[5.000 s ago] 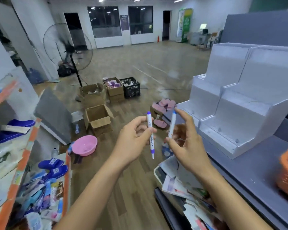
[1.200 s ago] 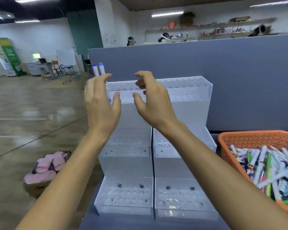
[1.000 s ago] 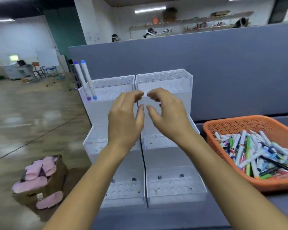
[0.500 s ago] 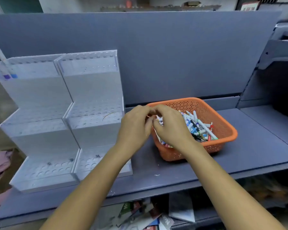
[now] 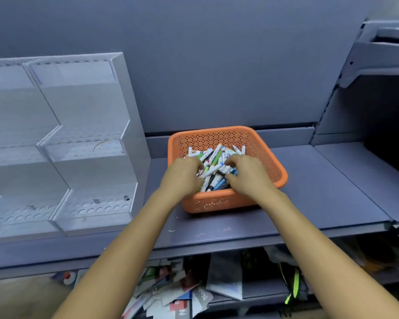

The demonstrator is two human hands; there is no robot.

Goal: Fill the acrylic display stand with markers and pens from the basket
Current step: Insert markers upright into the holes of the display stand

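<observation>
The markers and pens (image 5: 217,165) lie in a loose heap in the orange basket (image 5: 219,201), which sits on the grey shelf (image 5: 320,194), a little right of the middle. Both hands are down in the heap. The left hand (image 5: 182,174) comes over the basket's near left corner with its fingers curled onto the pens. The right hand (image 5: 248,174) is just beside it, with thumb and forefinger bent around a few barrels. Whether either hand has a pen firmly pinched or is only raking through them I cannot tell, because the fingertips are buried in the pile.

The clear stepped display stand (image 5: 88,148) stands on the same shelf, just left of the basket with a narrow gap between them. No pen shows in the rows of holes in view on its near and middle steps, though its left part runs out of view.

This looks like the picking step, early in the job. The next move calls for singling out one pen per hand, lifting it free of the tangle, turning it upright and carrying it left to an open hole — a far one first, so that later reaches do not knock it.

Below the shelf, loose papers and packets (image 5: 182,293) lie on a lower level.
</observation>
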